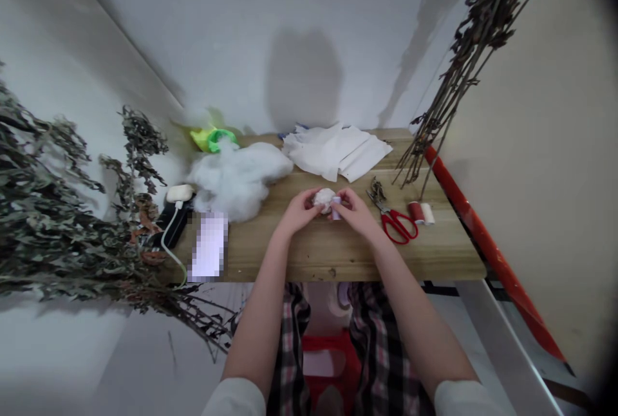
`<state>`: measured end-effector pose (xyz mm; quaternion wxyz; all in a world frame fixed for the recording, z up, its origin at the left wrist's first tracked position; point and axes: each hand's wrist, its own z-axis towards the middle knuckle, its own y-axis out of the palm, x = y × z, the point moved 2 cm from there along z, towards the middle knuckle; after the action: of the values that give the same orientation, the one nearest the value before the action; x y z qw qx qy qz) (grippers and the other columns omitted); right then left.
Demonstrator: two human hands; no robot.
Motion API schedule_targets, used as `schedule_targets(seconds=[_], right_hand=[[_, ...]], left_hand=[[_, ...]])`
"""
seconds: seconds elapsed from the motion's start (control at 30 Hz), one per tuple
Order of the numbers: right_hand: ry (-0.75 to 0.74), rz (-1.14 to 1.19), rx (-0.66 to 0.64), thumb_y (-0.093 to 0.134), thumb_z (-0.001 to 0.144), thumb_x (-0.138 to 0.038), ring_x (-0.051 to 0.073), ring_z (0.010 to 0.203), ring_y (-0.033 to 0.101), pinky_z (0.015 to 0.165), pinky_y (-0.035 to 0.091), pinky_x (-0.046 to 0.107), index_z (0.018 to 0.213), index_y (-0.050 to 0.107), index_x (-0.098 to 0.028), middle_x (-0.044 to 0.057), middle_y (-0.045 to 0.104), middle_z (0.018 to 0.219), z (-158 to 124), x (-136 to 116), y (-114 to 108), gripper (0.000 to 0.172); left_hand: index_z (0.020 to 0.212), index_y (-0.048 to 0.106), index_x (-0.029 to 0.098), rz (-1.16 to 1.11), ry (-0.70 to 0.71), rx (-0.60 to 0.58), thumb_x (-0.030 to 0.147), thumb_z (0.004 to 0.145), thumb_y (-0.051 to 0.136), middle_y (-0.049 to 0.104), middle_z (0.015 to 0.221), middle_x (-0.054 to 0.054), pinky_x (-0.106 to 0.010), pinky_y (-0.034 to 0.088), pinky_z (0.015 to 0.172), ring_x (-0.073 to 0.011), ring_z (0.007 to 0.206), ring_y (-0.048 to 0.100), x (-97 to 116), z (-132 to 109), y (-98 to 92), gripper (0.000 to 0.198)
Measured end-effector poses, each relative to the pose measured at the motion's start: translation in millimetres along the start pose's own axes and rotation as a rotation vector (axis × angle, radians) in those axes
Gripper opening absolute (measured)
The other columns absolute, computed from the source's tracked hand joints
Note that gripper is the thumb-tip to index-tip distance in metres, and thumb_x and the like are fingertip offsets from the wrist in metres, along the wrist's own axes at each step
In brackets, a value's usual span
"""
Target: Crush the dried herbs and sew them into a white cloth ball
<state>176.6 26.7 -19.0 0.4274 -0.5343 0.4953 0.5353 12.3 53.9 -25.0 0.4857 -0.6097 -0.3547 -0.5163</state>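
Observation:
Over the middle of the wooden table (309, 252), my left hand (302, 210) is closed round the left side of a small white ball (324, 198), which looks wrapped in cloth or thread. My right hand (354, 208) grips a pale lilac spool (337, 208) against the ball's right side. To the right of my right hand lie red-handled scissors (398, 226), with a small clump of dried leaves (378, 190) by their blades. Beyond them sit a red-brown thread spool (416, 212) and a white spool (427, 214).
Fluffy white stuffing (236, 178) lies at the back left, before a green and yellow bag (215, 138). White cloth pieces (338, 149) lie at the back. A blurred phone (208, 247) and a white case (179, 194) are left. Dried plant bunches (58, 223) flank the table.

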Motion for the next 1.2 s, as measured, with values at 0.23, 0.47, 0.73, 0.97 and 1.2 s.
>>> schedule_targets(seconds=[0.23,0.47,0.73,0.97,1.2], right_hand=[[0.056,-0.111,0.025,0.071,0.065,-0.049,0.012,0.061,0.057,0.054,0.053,0.028,0.082,0.047,-0.021,-0.002,0.056,0.079,-2.6,9.7,-1.4,0.04],[0.206,-0.115,0.109,0.072,0.066,-0.044,0.012,0.049,0.059,0.045,0.054,0.028,0.084,0.041,-0.023,-0.005,0.055,0.073,-5.0,11.4,3.7,0.041],[0.212,-0.135,0.104,0.071,0.07,-0.041,0.012,0.044,0.06,0.04,0.052,0.026,0.091,0.039,-0.023,-0.002,0.06,0.081,-4.8,10.4,8.6,0.043],[0.366,0.129,0.029,0.07,0.074,-0.034,0.012,0.053,0.064,0.049,0.055,0.025,0.093,0.043,-0.022,-0.002,0.062,0.077,-5.5,2.4,10.9,0.035],[0.46,0.477,-0.261,0.07,0.068,-0.017,0.004,0.051,0.049,0.039,0.036,0.012,0.106,0.05,-0.026,-0.002,0.062,0.086,-6.9,-6.0,5.6,0.044]], left_hand=[[0.116,0.059,0.011,-0.165,-0.121,0.037,0.03,0.072,0.07,0.065,0.109,-0.014,-0.03,0.054,0.065,-0.0144,0.073,0.062,-1.4,2.2,1.6,0.049],[0.112,0.057,0.013,-0.318,-0.12,0.131,0.032,0.07,0.073,0.06,0.119,-0.014,-0.028,0.055,0.066,-0.0159,0.081,0.063,5.4,1.4,5.6,0.049],[0.113,0.054,0.017,-0.458,-0.111,0.045,0.033,0.068,0.075,0.06,0.117,-0.01,-0.027,0.053,0.068,-0.0147,0.082,0.062,14.0,-2.4,2.0,0.052],[0.117,0.054,0.018,-0.491,-0.11,0.003,0.035,0.069,0.073,0.059,0.122,-0.011,-0.025,0.051,0.069,-0.0148,0.087,0.061,15.9,-6.0,-12.0,0.054],[0.12,0.058,0.02,-0.636,-0.132,-0.065,0.032,0.069,0.073,0.059,0.123,-0.011,-0.024,0.051,0.068,-0.0145,0.087,0.061,13.3,-8.9,-18.9,0.054]])
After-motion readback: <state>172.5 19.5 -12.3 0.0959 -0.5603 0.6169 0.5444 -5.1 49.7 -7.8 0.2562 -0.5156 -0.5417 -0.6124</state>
